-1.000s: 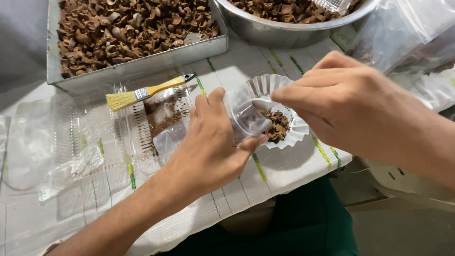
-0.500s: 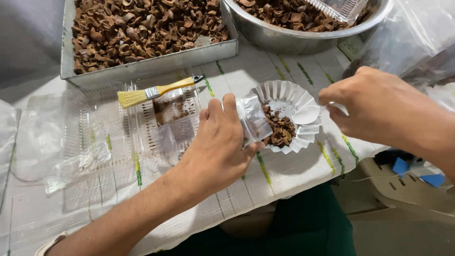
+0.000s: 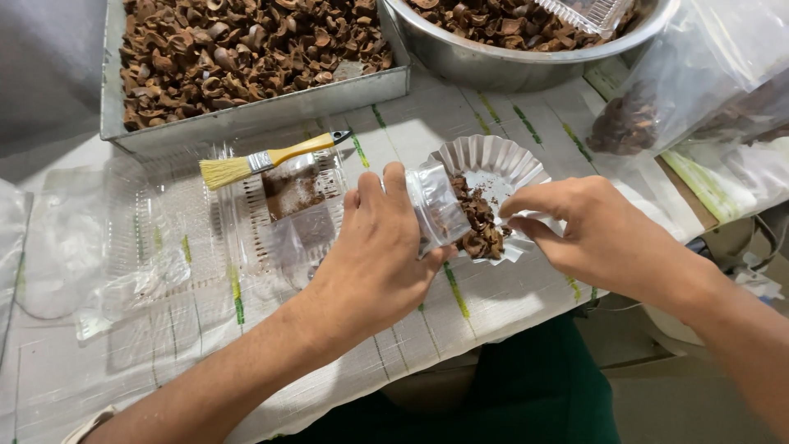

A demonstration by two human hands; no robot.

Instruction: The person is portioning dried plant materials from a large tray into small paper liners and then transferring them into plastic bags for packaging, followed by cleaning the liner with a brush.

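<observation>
A small clear bag (image 3: 434, 210) is held by the left hand (image 3: 380, 247), with the fingers curled around it and the thumb pressed under it; the bag is tipped against a white fluted paper cup (image 3: 493, 160) near the front edge of the table (image 3: 493, 304); brown dried pieces (image 3: 478, 226) are piled in the cup; the cup's right rim is pinched by the thumb and fingers of the right hand (image 3: 588, 234); a yellow brush (image 3: 267, 158) is laid on a clear plastic tray (image 3: 189, 238) by the metal tray (image 3: 246, 115) at the back edge.
</observation>
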